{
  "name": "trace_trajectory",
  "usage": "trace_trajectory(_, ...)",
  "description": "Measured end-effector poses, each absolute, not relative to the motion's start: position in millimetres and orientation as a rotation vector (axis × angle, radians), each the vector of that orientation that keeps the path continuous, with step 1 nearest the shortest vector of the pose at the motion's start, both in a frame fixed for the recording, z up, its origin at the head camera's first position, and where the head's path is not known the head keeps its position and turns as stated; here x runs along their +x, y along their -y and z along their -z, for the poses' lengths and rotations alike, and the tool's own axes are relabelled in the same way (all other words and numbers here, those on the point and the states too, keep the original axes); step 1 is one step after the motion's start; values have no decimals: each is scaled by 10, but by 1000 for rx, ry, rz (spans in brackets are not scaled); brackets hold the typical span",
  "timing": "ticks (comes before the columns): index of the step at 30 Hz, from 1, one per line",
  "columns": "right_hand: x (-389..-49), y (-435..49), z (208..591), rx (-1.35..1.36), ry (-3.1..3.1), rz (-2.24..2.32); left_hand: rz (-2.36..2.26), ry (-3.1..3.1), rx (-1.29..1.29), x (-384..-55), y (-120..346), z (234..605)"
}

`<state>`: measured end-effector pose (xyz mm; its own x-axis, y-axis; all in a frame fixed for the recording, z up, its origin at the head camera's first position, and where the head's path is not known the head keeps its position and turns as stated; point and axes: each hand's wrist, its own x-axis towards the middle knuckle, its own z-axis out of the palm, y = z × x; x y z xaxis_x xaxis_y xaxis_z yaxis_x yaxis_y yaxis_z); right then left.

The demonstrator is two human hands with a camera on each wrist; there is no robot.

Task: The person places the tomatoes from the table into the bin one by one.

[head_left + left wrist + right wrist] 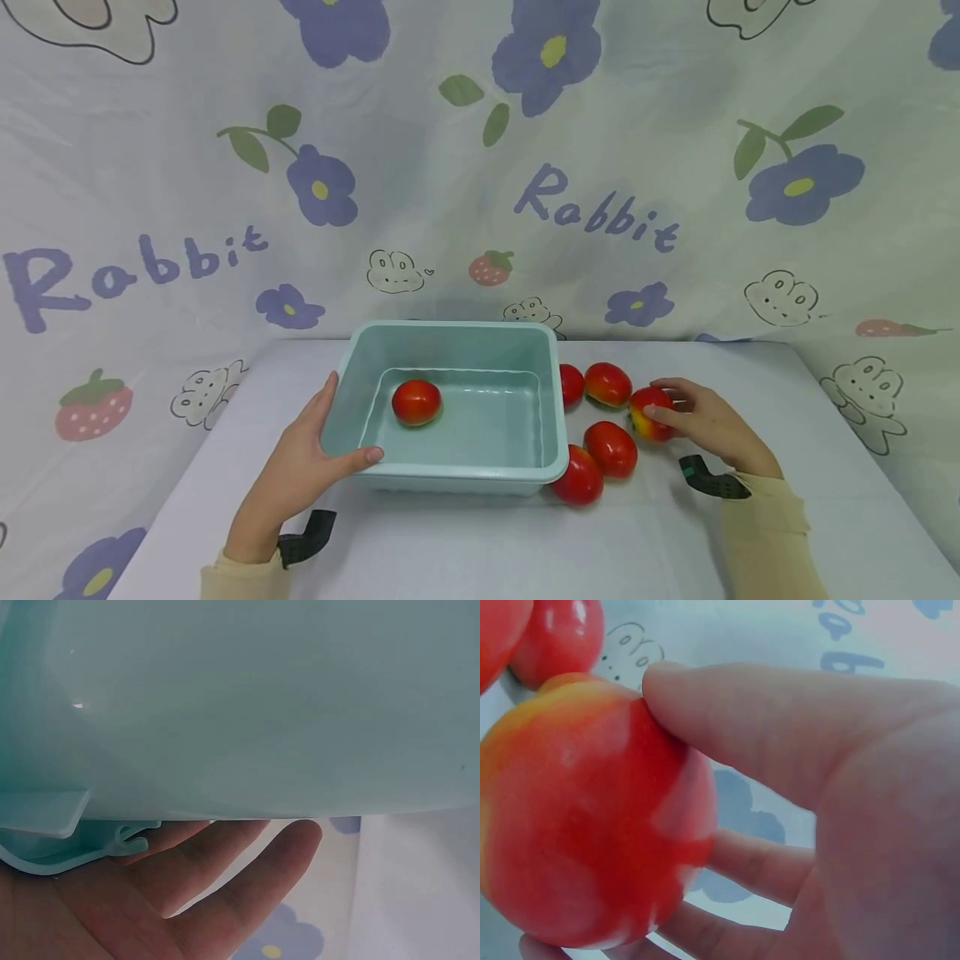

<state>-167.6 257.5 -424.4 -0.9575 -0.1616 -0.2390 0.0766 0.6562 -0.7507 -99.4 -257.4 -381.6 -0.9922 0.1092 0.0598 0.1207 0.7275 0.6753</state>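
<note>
In the head view a light teal plastic bin (480,475) stands on the table with one red tomato (416,402) inside. My left hand (296,467) rests against its front left corner, thumb over the front rim and fingers spread along the left wall. The left wrist view shows those fingers (240,900) nearly straight beside the bin's wall (262,712); the thumb is hidden there. To the right of the bin, my right hand (708,421) grips a red and yellow tomato (592,817) between thumb and fingers.
Several more red tomatoes lie between the bin and my right hand: two at the back, one of them (607,384) fully visible, and two nearer the front (611,450). A white cloth (480,550) covers the table. A printed curtain (420,192) hangs behind.
</note>
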Motion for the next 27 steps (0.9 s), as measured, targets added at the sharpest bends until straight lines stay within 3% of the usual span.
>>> trace_trajectory(27, -1508, -2326, 3862, -75, -2844, 1265, 1122, 2911, -193, -990, 2569, 3791)
